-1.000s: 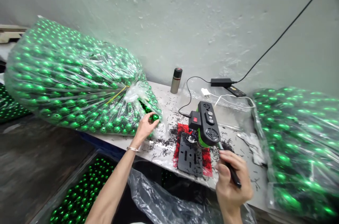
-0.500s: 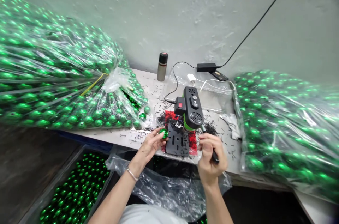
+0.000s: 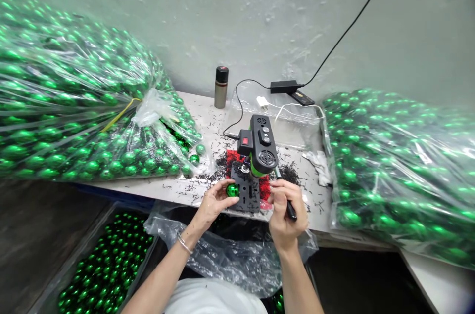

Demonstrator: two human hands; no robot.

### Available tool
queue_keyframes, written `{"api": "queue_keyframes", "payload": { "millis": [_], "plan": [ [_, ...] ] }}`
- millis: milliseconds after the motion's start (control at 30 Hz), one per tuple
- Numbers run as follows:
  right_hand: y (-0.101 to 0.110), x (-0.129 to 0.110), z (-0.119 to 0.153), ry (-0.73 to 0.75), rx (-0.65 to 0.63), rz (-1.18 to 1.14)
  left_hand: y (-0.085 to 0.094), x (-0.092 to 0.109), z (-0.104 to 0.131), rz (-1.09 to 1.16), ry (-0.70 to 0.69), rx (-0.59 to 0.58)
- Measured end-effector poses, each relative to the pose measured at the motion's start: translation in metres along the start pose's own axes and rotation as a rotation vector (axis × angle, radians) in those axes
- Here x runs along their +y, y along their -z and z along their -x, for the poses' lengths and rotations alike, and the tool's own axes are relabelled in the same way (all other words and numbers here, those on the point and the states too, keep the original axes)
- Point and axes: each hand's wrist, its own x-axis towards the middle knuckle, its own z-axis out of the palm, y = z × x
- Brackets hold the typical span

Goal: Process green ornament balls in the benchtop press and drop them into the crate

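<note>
Between the thumb and fingers of my left hand (image 3: 216,201) is a shiny green ball (image 3: 233,190), held over the left front part of a slotted black plate (image 3: 245,199). My right hand (image 3: 288,214) is wrapped round a black-ended handle (image 3: 291,211) at the right of a small black and green machine (image 3: 264,143). The machine's head stands above the back of the plate. Red material (image 3: 264,188) shows under the plate, with black shavings scattered around it.
Clear bags of green balls lie at left (image 3: 74,121) and right (image 3: 393,170). Behind the machine are a bottle (image 3: 220,87), power adapter (image 3: 284,87) and cables. A bin of green balls (image 3: 107,259) and loose plastic sheeting (image 3: 237,259) are below the table's front edge.
My left hand has brought the green ball over the plate, and its grip now shows thumb and fingers on either side. The whole view has shifted slightly. My right hand still grips the handle.
</note>
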Motion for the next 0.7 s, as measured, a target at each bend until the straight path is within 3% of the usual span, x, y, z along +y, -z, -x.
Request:
{"api": "queue_keyframes", "payload": {
  "millis": [233, 367, 533, 700],
  "plan": [
    [0.000, 0.000, 0.001, -0.004, 0.005, 0.000, -0.001, -0.004, 0.003, -0.031, 0.018, -0.041],
    [-0.002, 0.002, 0.004, -0.034, 0.020, -0.025, -0.001, -0.008, 0.002, -0.087, -0.068, -0.022],
    [-0.004, 0.008, 0.022, -0.312, 0.085, -0.114, -0.001, -0.008, 0.006, -0.148, -0.176, -0.027],
    [-0.002, 0.006, 0.049, -0.618, -0.098, -0.088, -0.006, -0.003, 0.015, -0.259, -0.221, -0.047]
  ]
}}
